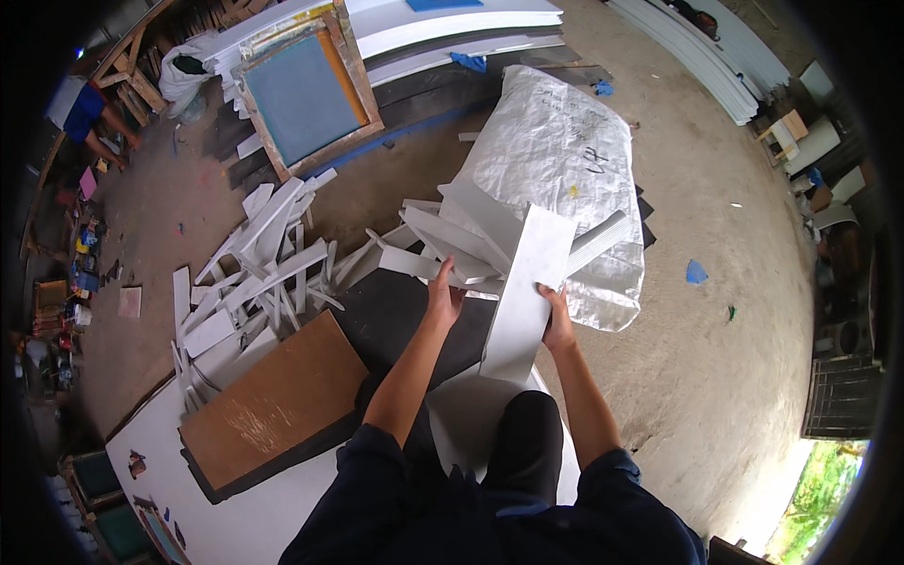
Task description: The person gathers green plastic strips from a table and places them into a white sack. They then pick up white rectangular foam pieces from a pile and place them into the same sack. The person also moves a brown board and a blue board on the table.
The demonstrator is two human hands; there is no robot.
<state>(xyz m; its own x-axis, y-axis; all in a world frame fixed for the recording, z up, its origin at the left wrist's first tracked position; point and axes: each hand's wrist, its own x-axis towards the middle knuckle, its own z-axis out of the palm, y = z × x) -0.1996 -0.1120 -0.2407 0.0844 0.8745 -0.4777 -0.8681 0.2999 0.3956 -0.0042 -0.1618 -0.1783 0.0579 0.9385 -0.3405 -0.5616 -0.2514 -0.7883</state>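
Note:
A long flat white board [530,292] stands tilted in front of me, its lower end near my knees. My right hand [557,318] grips its right edge, the thumb on the face and the other fingers mostly hidden. To the left, my left hand [445,299] is closed at a white strip [407,263]; part of its grip is hidden. More white offcuts [459,237] fan out behind the board. Beyond it, a bundle of thin white strips [599,243] lies over a large white woven sack [565,141].
A heap of white offcuts [268,259] lies at left, beside a brown board [273,405] on a dark sheet. Stacked white sheets [461,24] and a framed screen [306,99] stand at the back. Another person [87,113] is at far left. Blue scraps [696,272] dot the concrete floor.

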